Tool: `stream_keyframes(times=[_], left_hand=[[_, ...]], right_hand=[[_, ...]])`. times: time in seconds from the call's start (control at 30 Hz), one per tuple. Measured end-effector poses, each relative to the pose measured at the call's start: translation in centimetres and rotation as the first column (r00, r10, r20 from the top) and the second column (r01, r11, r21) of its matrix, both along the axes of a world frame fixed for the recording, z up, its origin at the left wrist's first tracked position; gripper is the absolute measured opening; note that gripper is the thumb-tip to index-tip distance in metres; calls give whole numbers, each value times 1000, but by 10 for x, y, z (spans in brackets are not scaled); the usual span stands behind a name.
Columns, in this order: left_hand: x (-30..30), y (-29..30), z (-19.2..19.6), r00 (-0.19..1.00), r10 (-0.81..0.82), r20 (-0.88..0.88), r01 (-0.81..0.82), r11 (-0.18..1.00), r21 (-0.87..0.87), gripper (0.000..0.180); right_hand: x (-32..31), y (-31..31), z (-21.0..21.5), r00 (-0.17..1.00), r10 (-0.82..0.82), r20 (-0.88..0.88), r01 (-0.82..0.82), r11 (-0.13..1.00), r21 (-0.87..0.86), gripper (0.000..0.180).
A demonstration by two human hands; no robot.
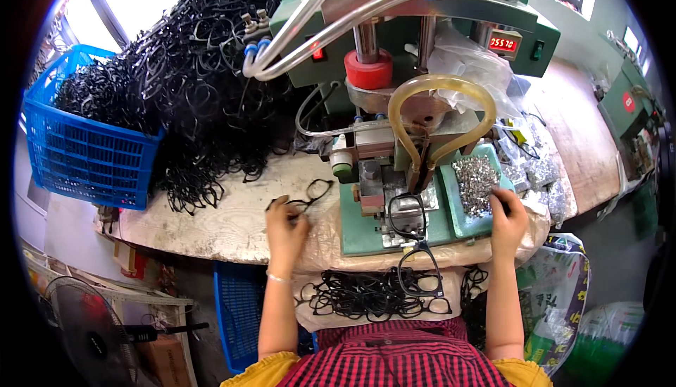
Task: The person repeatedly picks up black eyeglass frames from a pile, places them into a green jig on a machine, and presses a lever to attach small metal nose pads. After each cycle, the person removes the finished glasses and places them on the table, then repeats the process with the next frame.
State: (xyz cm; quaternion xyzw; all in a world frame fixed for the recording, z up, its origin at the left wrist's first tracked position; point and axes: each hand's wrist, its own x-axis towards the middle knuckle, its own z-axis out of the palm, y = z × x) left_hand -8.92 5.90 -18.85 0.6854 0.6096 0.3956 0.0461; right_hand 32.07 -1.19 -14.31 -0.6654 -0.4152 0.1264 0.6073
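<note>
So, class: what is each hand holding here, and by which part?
The left hand grips a black glasses frame by its near rim. The right hand reaches into the tray of small metal parts; whether its fingers hold one cannot be told.

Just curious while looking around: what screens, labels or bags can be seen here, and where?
Small display: on the green machine, upper right; dark rectangle, red glowing digits.
Round label: on the far right green machine; red.
Printed bag: below the bench, right; green, white, yellow.
Clear plastic bag: behind the amber hose.

Worn pale desk (pixel 232 228) — black frames (pixel 211 98) heaped on it, blue basket (pixel 84 154) at its left edge, green press (pixel 394 105) standing mid-desk.
</note>
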Motion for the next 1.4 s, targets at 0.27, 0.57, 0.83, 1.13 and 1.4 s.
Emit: stream_keyframes(times=[0.27,0.57,0.83,1.13,1.4], left_hand=[[-6,-23,59,866,-195,461,155,980,124,16],[22,-21,34,945,-172,277,141,981,131,13],[61,-36,128,850,-518,-97,501,739,450,39],[125,-57,185,499,-741,-449,865,394,310,38],[144,-51,164,481,-714,-510,875,348,337,39]], right_hand=[[-15,-37,24,992,118,51,-121,990,71,11],[-95,37,66,884,451,-127,-416,880,230,34],[-102,33,70,772,542,-332,-466,838,283,49],[-94,9,103,816,563,-127,-558,826,80,46],[6,34,-11,766,110,634,0,985,-171,21]])
